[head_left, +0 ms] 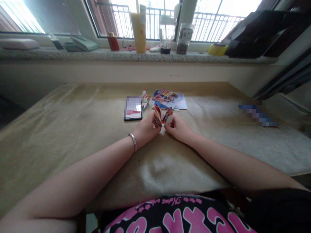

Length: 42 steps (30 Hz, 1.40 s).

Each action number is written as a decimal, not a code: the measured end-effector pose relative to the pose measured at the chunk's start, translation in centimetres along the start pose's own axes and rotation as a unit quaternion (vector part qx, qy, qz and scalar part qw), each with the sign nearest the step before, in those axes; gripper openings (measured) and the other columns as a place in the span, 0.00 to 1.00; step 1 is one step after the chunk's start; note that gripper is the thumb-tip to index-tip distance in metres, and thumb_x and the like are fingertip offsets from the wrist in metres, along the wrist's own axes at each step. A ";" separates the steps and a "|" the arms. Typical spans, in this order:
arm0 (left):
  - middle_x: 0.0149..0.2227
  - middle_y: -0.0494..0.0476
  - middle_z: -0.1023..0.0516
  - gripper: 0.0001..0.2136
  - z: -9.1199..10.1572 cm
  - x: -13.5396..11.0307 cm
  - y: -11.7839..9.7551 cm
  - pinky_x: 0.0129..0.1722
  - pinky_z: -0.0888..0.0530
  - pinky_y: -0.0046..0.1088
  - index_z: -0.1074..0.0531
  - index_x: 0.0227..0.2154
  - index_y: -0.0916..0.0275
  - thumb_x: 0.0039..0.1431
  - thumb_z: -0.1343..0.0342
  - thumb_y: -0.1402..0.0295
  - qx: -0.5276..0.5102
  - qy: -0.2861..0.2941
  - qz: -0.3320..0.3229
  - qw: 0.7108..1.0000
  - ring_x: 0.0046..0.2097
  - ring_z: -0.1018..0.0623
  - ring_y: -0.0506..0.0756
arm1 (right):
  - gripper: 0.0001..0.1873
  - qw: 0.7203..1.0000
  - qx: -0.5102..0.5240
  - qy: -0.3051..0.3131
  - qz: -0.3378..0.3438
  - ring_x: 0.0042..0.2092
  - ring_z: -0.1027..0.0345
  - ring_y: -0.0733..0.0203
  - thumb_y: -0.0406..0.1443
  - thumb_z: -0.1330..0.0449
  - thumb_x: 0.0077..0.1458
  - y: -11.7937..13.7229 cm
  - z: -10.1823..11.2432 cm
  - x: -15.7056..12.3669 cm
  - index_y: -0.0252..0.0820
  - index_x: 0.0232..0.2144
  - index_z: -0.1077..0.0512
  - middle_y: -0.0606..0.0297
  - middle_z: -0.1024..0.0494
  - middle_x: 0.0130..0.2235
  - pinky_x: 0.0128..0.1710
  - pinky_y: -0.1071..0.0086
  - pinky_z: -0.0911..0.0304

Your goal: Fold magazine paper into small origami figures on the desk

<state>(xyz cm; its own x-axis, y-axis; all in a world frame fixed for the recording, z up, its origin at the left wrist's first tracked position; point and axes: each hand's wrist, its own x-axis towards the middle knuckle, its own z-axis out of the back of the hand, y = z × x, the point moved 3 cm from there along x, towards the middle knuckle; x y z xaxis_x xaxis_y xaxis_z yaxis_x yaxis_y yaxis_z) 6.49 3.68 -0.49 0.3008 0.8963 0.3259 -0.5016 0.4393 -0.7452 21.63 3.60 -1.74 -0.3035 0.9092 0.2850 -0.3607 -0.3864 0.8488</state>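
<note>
A small folded piece of colourful printed paper point(162, 117) stands up between my two hands near the middle of the table. My left hand point(147, 127), with a silver bangle on the wrist, pinches its left side. My right hand point(178, 127) pinches its right side. Both hands rest on the tan cloth-covered table point(73, 129). Just beyond the hands lies a stack of colourful printed sheets point(170, 98). A small finished folded paper shape point(145, 98) lies to the left of that stack.
A dark phone point(132, 110) lies flat left of the folded paper. A blurred blue object point(257, 115) lies at the right. The windowsill point(121, 55) behind holds a yellow bottle point(139, 30), a red cup point(113, 42), jars and a yellow sponge point(217, 49).
</note>
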 end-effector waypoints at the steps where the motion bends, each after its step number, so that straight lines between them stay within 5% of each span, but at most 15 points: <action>1: 0.32 0.51 0.27 0.16 0.1 0.0 0.0 0.29 0.30 0.23 0.37 0.40 0.61 0.46 0.44 0.75 0.011 -0.006 0.003 1.000 0.30 0.28 0.49 | 0.11 1.000 0.002 -0.003 0.000 0.26 0.38 0.67 0.35 0.44 0.47 0.0 0.0 0.0 0.43 0.37 0.35 0.70 0.29 0.29 0.26 0.73 0.40; 9: 0.41 0.56 0.25 0.19 -0.3 0.6 1.0 0.28 0.29 0.21 0.38 0.45 0.62 0.50 0.42 0.70 -0.130 0.016 0.016 0.991 0.36 0.24 0.51 | 0.13 0.999 0.023 -0.015 -0.035 0.24 0.39 0.65 0.39 0.41 0.47 0.1 0.4 0.0 0.46 0.37 0.35 0.68 0.28 0.29 0.23 0.72 0.41; 18: 0.35 0.54 0.24 0.14 0.9 -0.1 -0.7 0.35 0.29 0.28 0.32 0.40 0.61 0.48 0.42 0.71 0.099 0.007 0.008 0.995 0.35 0.24 0.55 | 0.09 1.000 -0.029 -0.002 0.002 0.23 0.41 0.66 0.36 0.44 0.46 0.2 0.4 -0.1 0.42 0.33 0.33 0.71 0.32 0.24 0.24 0.72 0.44; 24: 0.37 0.56 0.22 0.11 0.6 0.4 0.0 0.36 0.28 0.27 0.29 0.39 0.64 0.55 0.47 0.65 -0.073 0.051 -0.002 0.996 0.37 0.23 0.54 | 0.13 0.997 0.031 -0.010 -0.070 0.22 0.41 0.66 0.42 0.41 0.46 -0.7 0.9 0.2 0.43 0.33 0.36 0.71 0.33 0.24 0.22 0.72 0.43; 32: 0.33 0.54 0.23 0.11 0.7 0.5 -0.2 0.33 0.30 0.25 0.28 0.36 0.66 0.55 0.46 0.65 -0.100 0.061 0.000 0.993 0.34 0.26 0.52 | 0.14 0.996 0.077 -0.033 -0.002 0.27 0.38 0.66 0.47 0.45 0.53 0.0 1.4 0.2 0.43 0.31 0.37 0.70 0.35 0.26 0.24 0.73 0.41; 37: 0.34 0.54 0.25 0.09 0.6 0.7 0.2 0.38 0.28 0.27 0.34 0.34 0.65 0.54 0.45 0.64 -0.220 0.029 -0.006 0.975 0.36 0.25 0.51 | 0.10 0.999 0.035 -0.015 0.012 0.27 0.39 0.66 0.43 0.45 0.53 0.1 1.3 0.2 0.42 0.30 0.37 0.69 0.34 0.26 0.27 0.71 0.41; 42: 0.31 0.52 0.27 0.09 0.2 0.5 0.2 0.36 0.28 0.26 0.34 0.30 0.64 0.52 0.42 0.64 -0.214 0.051 -0.011 0.975 0.34 0.26 0.50 | 0.06 1.000 0.013 0.016 0.020 0.32 0.36 0.64 0.38 0.44 0.51 0.1 0.6 0.0 0.43 0.32 0.35 0.67 0.31 0.30 0.29 0.72 0.39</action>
<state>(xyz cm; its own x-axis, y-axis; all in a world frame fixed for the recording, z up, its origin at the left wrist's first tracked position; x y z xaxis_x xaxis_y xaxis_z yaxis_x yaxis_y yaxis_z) 6.32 4.22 -0.38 0.3973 0.8668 0.3014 -0.1163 0.3733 -0.9204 22.18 3.69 -1.40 -0.3452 0.8874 0.3055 -0.3242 -0.4182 0.8485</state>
